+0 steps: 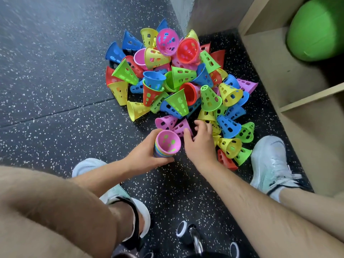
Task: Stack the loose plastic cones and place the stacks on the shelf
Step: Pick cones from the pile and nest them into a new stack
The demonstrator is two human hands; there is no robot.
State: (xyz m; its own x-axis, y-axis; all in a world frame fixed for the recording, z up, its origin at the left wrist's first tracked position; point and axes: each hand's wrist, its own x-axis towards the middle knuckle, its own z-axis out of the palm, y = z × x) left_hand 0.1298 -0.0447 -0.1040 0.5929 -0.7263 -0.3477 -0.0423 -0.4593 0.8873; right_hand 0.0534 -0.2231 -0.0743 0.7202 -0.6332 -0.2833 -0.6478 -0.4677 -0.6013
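Left of the stack we grip in our left hand, the floor lies open. Just beyond it the cone pile blocks us; rightward stand our right hand, the pile's edge and the shelf.

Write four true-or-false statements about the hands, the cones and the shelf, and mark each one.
1. The left hand's grip holds a cone stack with a pink cone uppermost. True.
2. The loose cones lie on the shelf. False: they are heaped on the floor beside it.
3. A green ball sits in the shelf. True.
4. The right hand's grip clutches a blue cone. False: it holds nothing and reaches to the heap's near edge.
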